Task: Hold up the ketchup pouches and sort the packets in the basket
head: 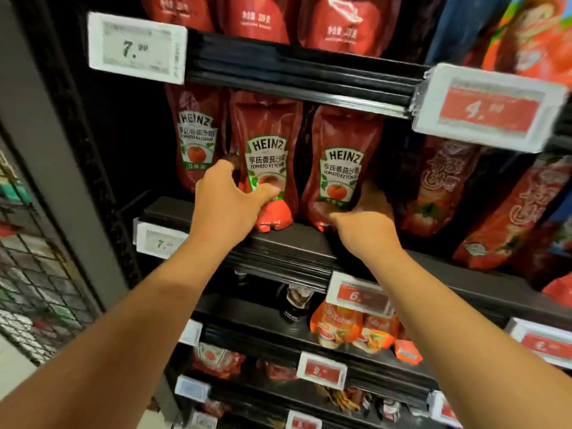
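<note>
While both bare arms reach up to the black metal shelf [288, 243], the left hand [227, 201] grips the middle red soft-plastic Heinz ketchup pouch [266, 156] low down, just above its red cap: the thumb lies across the front of the label and the fingers curl round the pouch's left side, out of sight behind it. That low hold looks suited to a limp pouch, which stands cap-down at the shelf's front edge and would probably sag if taken higher up. The right hand [360, 226] is at the foot of the neighbouring red Heinz pouch [340, 171], fingers bent round its lower right side and its thumb at the front near the cap; it appears to be grasping the pouch, though the fingertips are hidden behind it. A third matching red pouch [195, 134] stands further back toward the shelf's left end, untouched.

Both held pouches stand upright and just beside each other, labels facing out. A white price tag reading 7 [137, 46] clips to the front edge of the shelf above, at its left end, and a red tag reading 4 [490, 108] hangs at its right. Darker red pouches with pale script [439, 187] lean toward the right end of the same shelf.
</note>
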Available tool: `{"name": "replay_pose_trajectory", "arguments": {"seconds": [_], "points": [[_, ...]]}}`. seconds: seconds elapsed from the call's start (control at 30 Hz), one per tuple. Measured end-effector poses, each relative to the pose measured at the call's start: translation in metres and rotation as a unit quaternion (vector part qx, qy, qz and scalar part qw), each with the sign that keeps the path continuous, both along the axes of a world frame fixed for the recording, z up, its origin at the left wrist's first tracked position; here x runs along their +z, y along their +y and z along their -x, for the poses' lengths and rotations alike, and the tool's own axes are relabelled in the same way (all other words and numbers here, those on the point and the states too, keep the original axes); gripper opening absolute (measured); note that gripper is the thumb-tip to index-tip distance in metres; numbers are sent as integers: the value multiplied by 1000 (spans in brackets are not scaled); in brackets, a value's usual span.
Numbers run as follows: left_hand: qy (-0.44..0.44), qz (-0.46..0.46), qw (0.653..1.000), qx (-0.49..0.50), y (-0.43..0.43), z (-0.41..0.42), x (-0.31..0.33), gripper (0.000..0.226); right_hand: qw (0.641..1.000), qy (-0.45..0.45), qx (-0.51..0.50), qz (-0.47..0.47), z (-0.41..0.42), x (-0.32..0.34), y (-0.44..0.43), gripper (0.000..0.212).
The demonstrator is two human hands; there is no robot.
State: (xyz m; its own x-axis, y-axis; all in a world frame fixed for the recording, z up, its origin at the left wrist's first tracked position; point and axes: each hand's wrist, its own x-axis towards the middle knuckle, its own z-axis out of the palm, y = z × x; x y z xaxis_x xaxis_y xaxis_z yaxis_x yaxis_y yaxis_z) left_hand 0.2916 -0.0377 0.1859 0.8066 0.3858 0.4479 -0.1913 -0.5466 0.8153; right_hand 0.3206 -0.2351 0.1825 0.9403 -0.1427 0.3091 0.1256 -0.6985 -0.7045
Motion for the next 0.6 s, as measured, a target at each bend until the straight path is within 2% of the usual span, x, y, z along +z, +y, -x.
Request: {"name": "replay_pose_trajectory", "arguments": {"seconds": [0.07,0.17,0.3,0.47,0.6], "points": [[-5,-8,1000,11,4,0,-1,30,998,-13,-40,35,-16,0,6,55],[-30,-17,999,5,5,2,-3,27,997,-47,-53,3,-36,0,13,56],[-44,-17,999,1,4,2,-6,39,996,-67,-60,10,-56,-1,16,50],[-59,-13,998,-6,6,-1,-8,35,997,-32,-45,-45,-84,4,12,48],[-33,-19,999,-9,0,-7,-8,45,996,1,-81,-27,-106,10,10,54]]}}
